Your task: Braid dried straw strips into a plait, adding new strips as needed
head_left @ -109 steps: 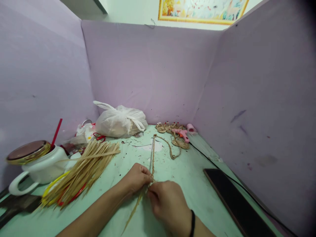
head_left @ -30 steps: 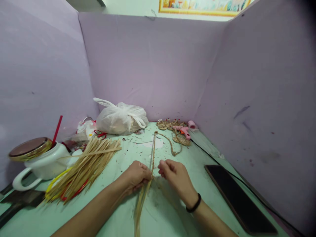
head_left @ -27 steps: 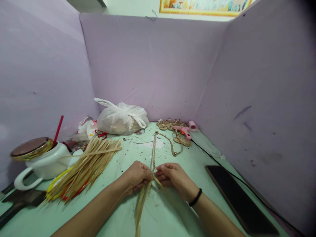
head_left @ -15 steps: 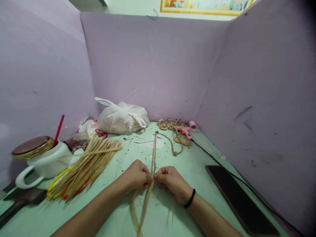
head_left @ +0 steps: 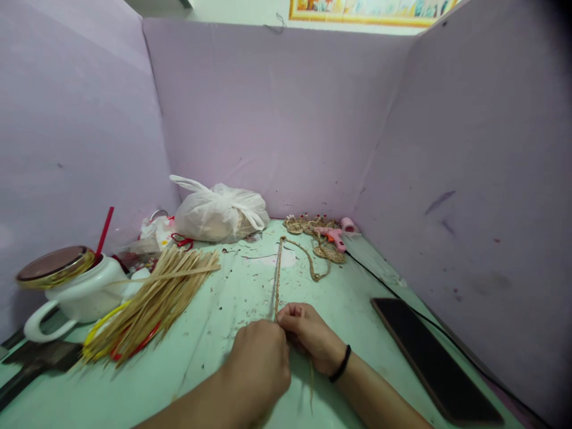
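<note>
A thin braided straw cord [head_left: 277, 277] runs straight toward me down the table, its near end at my fingers. My right hand [head_left: 313, 336], with a black band on its wrist, pinches that end between thumb and finger. Closed and knuckles up, my left hand [head_left: 263, 360] lies across the loose straw strands just below the braid and hides most of them. One thin straw strand [head_left: 311, 387] dangles under my right hand. Beyond, the cord bends and loops back to the right.
On the left lie a bundle of flat straw strips [head_left: 163, 298], a white mug [head_left: 84, 292] and a dark metal blade tool [head_left: 49, 357]. At the back are a tied plastic bag [head_left: 221, 214], a pink glue gun [head_left: 333, 236] and coiled braids [head_left: 329, 252]. A phone [head_left: 429, 354] lies right.
My left hand has moved toward me and turned over, covering the loose strands that showed before. The right hand keeps its pinch at nearly the same spot.
</note>
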Action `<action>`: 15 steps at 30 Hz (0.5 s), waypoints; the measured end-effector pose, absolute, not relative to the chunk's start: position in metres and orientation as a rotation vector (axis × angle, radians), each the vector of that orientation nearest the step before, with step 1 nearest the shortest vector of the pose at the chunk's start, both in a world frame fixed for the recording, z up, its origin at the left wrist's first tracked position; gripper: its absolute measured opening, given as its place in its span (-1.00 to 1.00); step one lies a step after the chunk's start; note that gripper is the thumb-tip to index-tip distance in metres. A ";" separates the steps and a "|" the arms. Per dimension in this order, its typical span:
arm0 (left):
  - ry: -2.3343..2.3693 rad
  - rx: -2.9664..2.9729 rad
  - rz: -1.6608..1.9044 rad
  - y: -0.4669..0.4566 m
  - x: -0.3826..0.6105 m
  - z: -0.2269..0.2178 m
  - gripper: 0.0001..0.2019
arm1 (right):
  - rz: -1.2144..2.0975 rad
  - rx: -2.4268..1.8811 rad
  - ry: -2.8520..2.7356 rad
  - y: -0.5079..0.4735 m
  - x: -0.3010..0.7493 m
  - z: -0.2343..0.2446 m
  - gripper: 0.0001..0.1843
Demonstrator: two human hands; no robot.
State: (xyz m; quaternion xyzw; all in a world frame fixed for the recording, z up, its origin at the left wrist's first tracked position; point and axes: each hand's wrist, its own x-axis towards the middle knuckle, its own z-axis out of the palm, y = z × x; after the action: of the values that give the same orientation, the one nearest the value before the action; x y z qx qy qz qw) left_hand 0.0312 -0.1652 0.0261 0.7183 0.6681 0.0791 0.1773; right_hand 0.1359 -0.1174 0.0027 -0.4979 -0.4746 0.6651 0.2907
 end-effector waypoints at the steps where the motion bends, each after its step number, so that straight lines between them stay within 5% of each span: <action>1: 1.848 1.969 0.287 -0.159 0.026 0.028 -0.76 | 1.789 -1.311 -1.266 -0.117 0.136 0.003 -0.94; 5: 1.714 1.422 0.658 -0.135 0.007 0.032 -0.78 | 1.887 -1.241 -1.313 -0.114 0.141 0.003 -0.89; 10: 1.331 0.991 0.579 -0.128 0.008 0.024 -0.88 | 1.883 -1.208 -1.377 -0.111 0.143 0.000 -0.90; 15: 1.506 1.094 0.545 -0.125 0.006 0.019 -0.93 | 1.722 -1.202 -1.567 -0.109 0.142 -0.002 -0.96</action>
State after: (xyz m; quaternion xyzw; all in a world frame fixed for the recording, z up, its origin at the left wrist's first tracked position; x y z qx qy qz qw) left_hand 0.0063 -0.1246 0.0192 0.4653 0.6402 0.2318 0.5656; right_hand 0.1419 -0.1087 -0.0015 -0.4434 -0.5777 0.6351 0.2576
